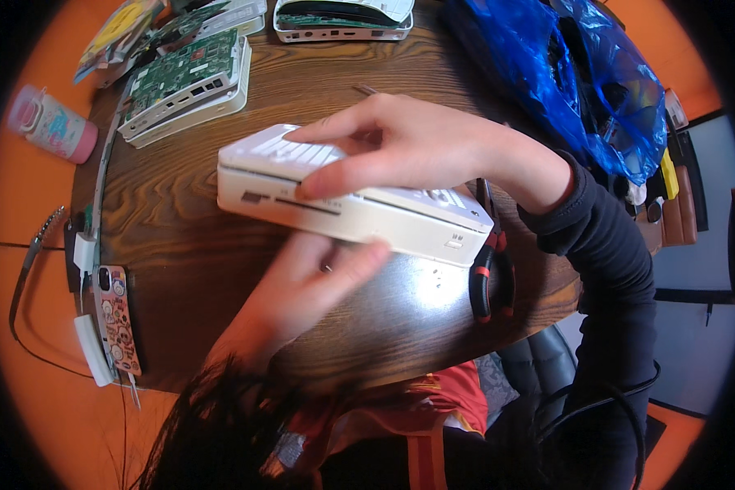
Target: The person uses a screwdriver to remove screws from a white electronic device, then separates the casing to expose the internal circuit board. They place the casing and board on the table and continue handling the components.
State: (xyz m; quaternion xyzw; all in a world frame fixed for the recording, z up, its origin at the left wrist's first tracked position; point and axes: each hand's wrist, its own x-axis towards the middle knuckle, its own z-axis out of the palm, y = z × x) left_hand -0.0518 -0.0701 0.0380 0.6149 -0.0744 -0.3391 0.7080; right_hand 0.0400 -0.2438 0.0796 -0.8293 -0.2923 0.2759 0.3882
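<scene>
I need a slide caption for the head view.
Right hand across the top, left hand at the lower edge: a white boxy device held over a table.

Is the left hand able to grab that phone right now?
Probably not yet: the left hand is holding the white box from below. Once free, likely yes; nothing seems to block the tabletop between it and the phone.

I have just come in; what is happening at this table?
A person holds a white box over the table: the left hand supports it from below, and the right hand is over its top. A dark seam runs under the top. Pliers lie by its right end, and a green board sits on a white casing at far left.
</scene>
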